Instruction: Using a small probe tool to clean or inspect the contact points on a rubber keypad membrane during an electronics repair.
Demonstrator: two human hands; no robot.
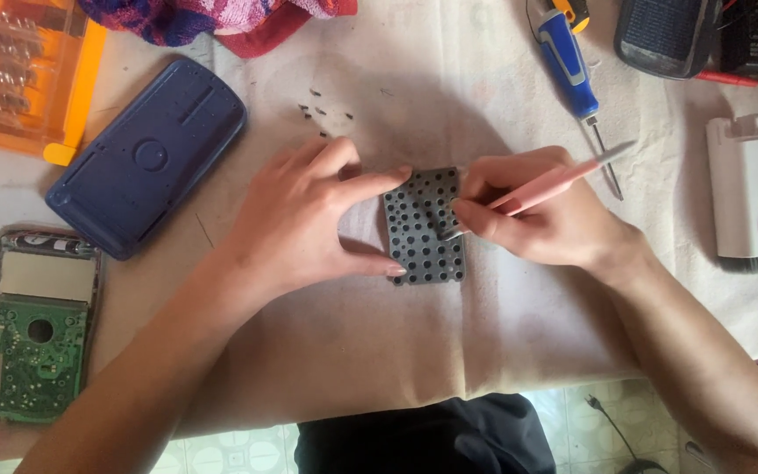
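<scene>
At the middle of the cloth-covered worktop (353, 351) lies a grey rubber keypad mat (425, 226), flat and dotted with rows of dark holes. The left hand (309, 219) steadies it: the thumb tip presses at its lower left corner and the index finger reaches over its upper left edge, so the fingers are spread and bracing rather than wrapped around it. The right hand (541, 215) has its fingers closed on a pink slim tool (554, 182), held like a pen, with the tip resting on the mat's right half.

Left of the hands sits a dark blue plastic back cover (146, 158), and below it a green circuit board (37, 338) in its frame. Several tiny dark screws (322, 112) lie scattered above the left hand. A blue-handled screwdriver (569, 66) lies above the right hand, a white cleaning brush block (745, 193) at far right, and an orange bit case (24, 75) at top left.
</scene>
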